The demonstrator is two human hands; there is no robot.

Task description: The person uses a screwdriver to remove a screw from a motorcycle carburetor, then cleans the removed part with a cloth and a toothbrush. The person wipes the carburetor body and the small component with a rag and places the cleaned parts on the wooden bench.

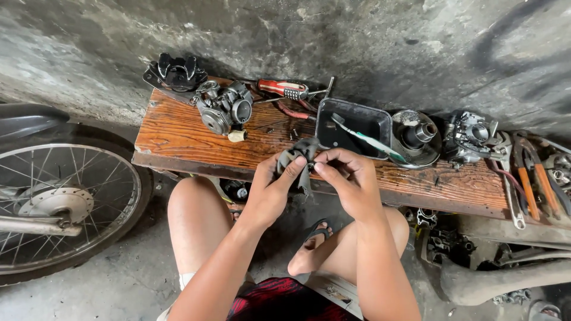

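Left hand (270, 193) and right hand (351, 184) fingers both pinch grey rag (300, 157) at frame centre, above wooden surface (178, 134); black tray (351, 125) behind.

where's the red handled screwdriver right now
In the head view, the red-handled screwdriver lies at the back of the wooden bench by the wall, between the carburetor and the black tray.
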